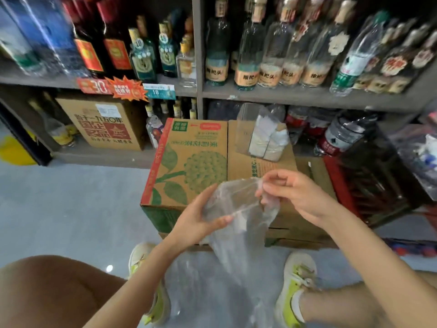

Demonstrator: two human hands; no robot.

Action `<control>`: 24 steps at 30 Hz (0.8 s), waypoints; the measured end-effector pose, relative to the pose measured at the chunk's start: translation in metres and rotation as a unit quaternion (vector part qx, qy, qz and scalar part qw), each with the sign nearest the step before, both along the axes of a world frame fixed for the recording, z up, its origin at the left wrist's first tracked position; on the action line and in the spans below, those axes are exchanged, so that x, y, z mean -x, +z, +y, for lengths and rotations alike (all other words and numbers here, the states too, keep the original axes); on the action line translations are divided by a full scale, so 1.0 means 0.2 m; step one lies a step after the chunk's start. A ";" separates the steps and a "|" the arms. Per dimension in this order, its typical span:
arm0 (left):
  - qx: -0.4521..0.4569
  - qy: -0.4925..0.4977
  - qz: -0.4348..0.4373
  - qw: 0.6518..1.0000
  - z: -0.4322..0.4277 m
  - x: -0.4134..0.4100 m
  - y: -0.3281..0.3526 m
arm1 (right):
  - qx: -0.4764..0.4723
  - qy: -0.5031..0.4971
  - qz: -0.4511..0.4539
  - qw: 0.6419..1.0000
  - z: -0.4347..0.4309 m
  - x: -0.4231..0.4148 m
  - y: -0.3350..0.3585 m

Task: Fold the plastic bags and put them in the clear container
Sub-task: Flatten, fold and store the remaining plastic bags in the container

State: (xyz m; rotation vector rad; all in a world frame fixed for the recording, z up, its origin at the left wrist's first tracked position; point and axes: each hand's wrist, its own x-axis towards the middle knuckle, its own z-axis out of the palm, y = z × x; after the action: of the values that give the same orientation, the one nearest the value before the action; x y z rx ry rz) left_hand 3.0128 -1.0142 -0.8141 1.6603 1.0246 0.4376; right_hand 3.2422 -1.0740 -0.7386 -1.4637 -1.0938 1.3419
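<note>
The left hand (201, 223) and right hand (290, 192) are pinching the plastic bag (236, 233), which is hanging lengthwise below them, the clear container (262, 131) sitting beyond the right hand.

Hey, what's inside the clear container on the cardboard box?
Whitish folded plastic bags sit packed inside the clear container. Glare and blur hide how many, and whatever lies behind them.
</note>
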 end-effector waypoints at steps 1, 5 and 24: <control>-0.006 0.002 0.003 1.000 0.01 -0.03 0.01 | -0.004 -0.023 0.003 1.000 0.01 -0.01 0.03; -0.047 0.059 -0.001 0.997 0.04 -0.07 0.09 | 0.007 -0.117 0.012 0.993 0.07 -0.08 0.08; 0.045 0.015 -0.096 0.994 0.28 -0.26 0.45 | -0.112 -0.009 -0.375 0.920 0.21 0.04 0.04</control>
State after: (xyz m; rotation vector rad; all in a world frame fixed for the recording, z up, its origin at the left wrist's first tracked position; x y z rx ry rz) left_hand 3.0657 -0.9583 -0.7232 1.4936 0.9134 0.5530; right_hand 3.2347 -1.0324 -0.7308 -1.8508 -1.6376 0.5894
